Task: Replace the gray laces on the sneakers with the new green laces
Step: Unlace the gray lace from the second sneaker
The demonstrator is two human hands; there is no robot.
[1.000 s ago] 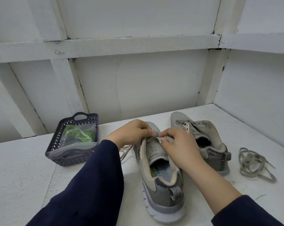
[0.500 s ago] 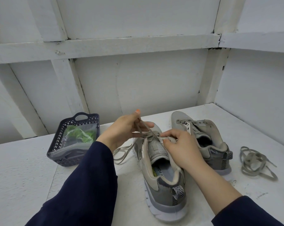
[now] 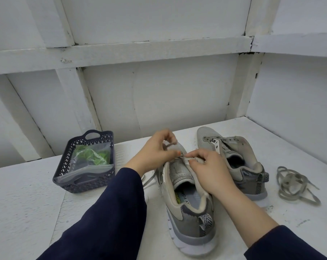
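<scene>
**One sneaker stripped, the second half unlaced**

While the green laces [image 3: 92, 155] wait sealed in a clear zip bag inside the dark lattice basket [image 3: 65, 166] at the left of the white table [image 3: 23, 203], the old lace is not yet out of the near shoe. Just right of the basket, the left hand [image 3: 153, 154] is closed in a pinch on a strand of the gray lace [image 3: 149, 178] at the upper eyelets, with slack trailing down beside the shoe onto the table. Next comes the near sneaker [image 3: 187, 212], its tongue bare lower down, so only the rows toward the toe seem to be threaded. The right hand [image 3: 209, 171] pinches the eyelet edge and lace from the other side, steadying the shoe. Behind it stands the far sneaker [image 3: 243, 162], eyelets empty. Farthest right, well apart, a removed gray lace [image 3: 294, 182] lies in a loose heap.

By my reckoning the removal is more than half finished; all the green lacing on both shoes remains.
</scene>
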